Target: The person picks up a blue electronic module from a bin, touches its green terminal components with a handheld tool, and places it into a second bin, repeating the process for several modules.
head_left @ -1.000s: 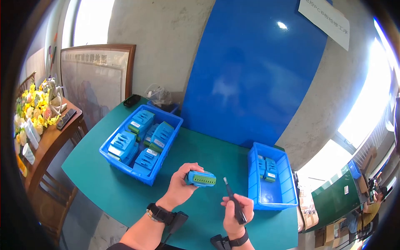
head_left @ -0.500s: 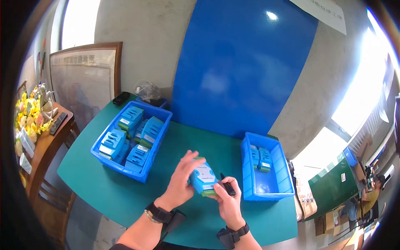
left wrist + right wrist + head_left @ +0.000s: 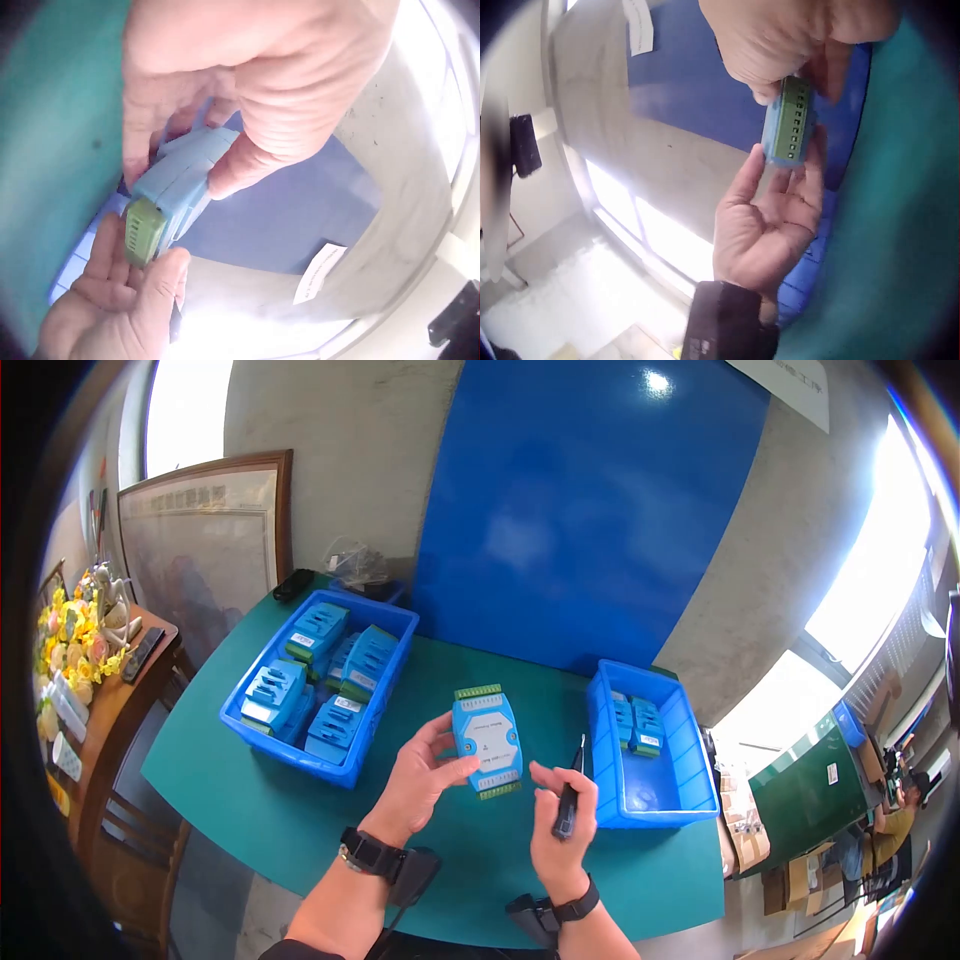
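Note:
My left hand (image 3: 408,785) grips a blue electronic module (image 3: 487,740) by its left side, the thumb over its front. The module's grey label faces up, and green terminal blocks (image 3: 477,692) run along its far and near ends. In the right wrist view, one green terminal block (image 3: 793,120) shows a row of small square openings. My right hand (image 3: 562,850), just right of the module, holds a screwdriver (image 3: 566,812) by its black handle, its thin shaft pointing away from me. The right hand's thumb and fingers (image 3: 166,274) overlap the module's green end in the left wrist view.
A blue bin (image 3: 345,770) with several similar modules stands on the left of the green table (image 3: 450,890). Another blue bin (image 3: 665,818), at the right, holds a few modules at its far end. Behind the table leans a blue panel (image 3: 590,510).
The module was edge-on, then tilted with both hands at it; now its label faces up. My right hand has drawn away to the right, still holding the screwdriver.

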{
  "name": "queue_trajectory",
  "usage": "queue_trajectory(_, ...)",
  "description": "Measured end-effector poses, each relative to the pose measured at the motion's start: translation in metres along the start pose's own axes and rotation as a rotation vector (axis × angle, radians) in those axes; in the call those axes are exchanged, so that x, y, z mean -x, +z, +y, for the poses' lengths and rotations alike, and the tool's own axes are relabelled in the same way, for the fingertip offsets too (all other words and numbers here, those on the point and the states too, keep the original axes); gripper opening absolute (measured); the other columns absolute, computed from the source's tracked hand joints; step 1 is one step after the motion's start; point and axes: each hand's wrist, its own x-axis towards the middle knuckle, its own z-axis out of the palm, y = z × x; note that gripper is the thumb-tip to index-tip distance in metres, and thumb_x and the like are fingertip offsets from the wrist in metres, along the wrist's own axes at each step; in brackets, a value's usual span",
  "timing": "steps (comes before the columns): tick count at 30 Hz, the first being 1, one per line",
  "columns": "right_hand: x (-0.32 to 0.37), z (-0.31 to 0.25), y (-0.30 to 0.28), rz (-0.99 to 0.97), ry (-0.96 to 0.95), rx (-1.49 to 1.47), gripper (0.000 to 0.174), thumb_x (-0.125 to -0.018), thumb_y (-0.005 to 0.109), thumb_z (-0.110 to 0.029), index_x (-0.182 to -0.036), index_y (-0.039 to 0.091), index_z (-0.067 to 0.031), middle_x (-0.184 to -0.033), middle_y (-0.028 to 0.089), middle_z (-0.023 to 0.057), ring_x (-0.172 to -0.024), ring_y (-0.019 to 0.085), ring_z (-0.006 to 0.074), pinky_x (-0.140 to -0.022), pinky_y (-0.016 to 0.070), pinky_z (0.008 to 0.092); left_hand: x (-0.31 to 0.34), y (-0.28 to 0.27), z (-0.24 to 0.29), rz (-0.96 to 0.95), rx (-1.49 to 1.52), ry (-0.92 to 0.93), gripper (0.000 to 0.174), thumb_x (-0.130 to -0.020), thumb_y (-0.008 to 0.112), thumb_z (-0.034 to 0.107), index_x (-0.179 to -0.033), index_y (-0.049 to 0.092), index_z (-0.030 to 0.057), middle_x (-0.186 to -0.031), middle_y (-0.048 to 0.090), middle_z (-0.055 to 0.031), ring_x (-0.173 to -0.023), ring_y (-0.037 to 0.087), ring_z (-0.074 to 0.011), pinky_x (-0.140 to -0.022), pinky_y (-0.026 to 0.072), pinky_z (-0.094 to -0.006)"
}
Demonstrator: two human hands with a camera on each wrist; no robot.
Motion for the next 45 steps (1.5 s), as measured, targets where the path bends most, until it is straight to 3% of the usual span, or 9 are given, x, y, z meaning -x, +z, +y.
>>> queue_trajectory(1,0.001,0.004,-0.002,0.002,-0.056,-0.129,0.038,-0.094,0.059,-0.023,-0.119,0.047,0.0024,-0.096,0.068,0.0175,-0.083,0.067,0.0188,-0.074,0.0537,0.0301,0.0,-0.001,0.001,0.031,-0.029,0.042,0.069,-0.077,0.072,0.0,-0.138,0.04,0.0003,-0.124,0.055,-0.0134,-0.106,0.06,-0.0218,-0.085,0.0545,-0.0361)
queue_trajectory(4,0.005,-0.001,-0.013,-0.15,0.029,-0.279,0.047,-0.097,0.051,-0.037,-0.121,0.051,0.003,-0.086,0.068,0.0142,-0.074,0.065,0.0165,-0.067,0.053,0.0284,-0.002,-0.006,0.001,0.097,-0.03,0.101,0.069,-0.075,0.072,-0.002,-0.137,0.041,0.0016,-0.122,0.056,-0.0129,-0.101,0.062,-0.0205,-0.083,0.0553,-0.0348)
queue_trajectory(5,0.006,-0.003,-0.01,-0.129,0.039,-0.253,0.052,-0.098,0.046,-0.044,-0.113,0.06,0.0038,-0.075,0.066,0.0109,-0.064,0.062,0.0147,-0.062,0.0514,0.0264,-0.003,-0.007,0.0,0.114,-0.017,0.108,0.069,-0.075,0.072,-0.002,-0.137,0.042,0.0022,-0.121,0.056,-0.0127,-0.1,0.063,-0.0201,-0.082,0.0554,-0.0346)
queue_trajectory(8,0.007,-0.007,-0.017,-0.259,0.102,-0.212,0.049,-0.097,0.049,-0.04,-0.102,0.067,0.0047,-0.069,0.064,0.0095,-0.061,0.062,0.0138,-0.058,0.0504,0.0256,-0.002,-0.009,0.001,0.141,-0.01,0.122,0.07,-0.074,0.071,-0.003,-0.137,0.042,0.0032,-0.12,0.056,-0.0122,-0.1,0.063,-0.0202,-0.082,0.0554,-0.0346)
queue_trajectory(9,0.006,-0.014,-0.013,-0.231,0.083,-0.224,0.04,-0.096,0.051,-0.03,-0.095,0.069,0.0052,-0.064,0.063,0.0079,-0.059,0.061,0.0127,-0.055,0.0489,0.0242,-0.001,-0.009,0.001,0.143,-0.007,0.122,0.07,-0.074,0.071,-0.003,-0.137,0.042,0.0034,-0.12,0.056,-0.0121,-0.1,0.063,-0.0202,-0.082,0.0554,-0.0344)
queue_trajectory(15,0.007,-0.015,-0.008,-0.291,0.082,-0.159,0.023,-0.09,0.052,-0.008,-0.097,0.069,0.0057,-0.065,0.063,0.0083,-0.058,0.062,0.012,-0.054,0.0484,0.0232,-0.001,-0.007,0.0,0.124,-0.004,0.131,0.07,-0.074,0.071,-0.003,-0.137,0.042,0.0037,-0.12,0.055,-0.0118,-0.1,0.062,-0.0201,-0.083,0.055,-0.0341)
queue_trajectory(23,0.008,-0.013,-0.005,-0.284,0.082,-0.103,0.02,-0.087,0.053,-0.004,-0.095,0.069,0.0042,-0.068,0.066,0.0095,-0.058,0.064,0.0131,-0.054,0.0489,0.0234,-0.001,-0.008,-0.004,0.049,-0.018,0.196,0.069,-0.073,0.07,-0.004,-0.137,0.044,0.0032,-0.123,0.055,-0.0112,-0.101,0.061,-0.0193,-0.089,0.0522,-0.0341)
queue_trajectory(32,0.008,-0.013,-0.011,-0.179,0.068,-0.094,0.022,-0.088,0.051,-0.007,-0.093,0.069,0.0045,-0.065,0.064,0.0087,-0.055,0.063,0.0123,-0.051,0.0476,0.0229,0.001,-0.005,0.002,0.09,0.006,0.168,0.071,-0.071,0.071,-0.004,-0.136,0.044,0.0047,-0.118,0.057,-0.0075,-0.1,0.061,-0.0171,-0.084,0.0547,-0.0323)
queue_trajectory(45,0.007,-0.012,-0.009,-0.122,0.128,-0.111,0.024,-0.091,0.05,-0.009,-0.09,0.069,0.0053,-0.062,0.062,0.0075,-0.052,0.061,0.0118,-0.048,0.0453,0.0226,0.002,-0.005,0.003,0.069,-0.002,0.169,0.069,-0.073,0.07,-0.004,-0.137,0.043,0.0026,-0.122,0.055,-0.0116,-0.101,0.062,-0.02,-0.089,0.0524,-0.0345)
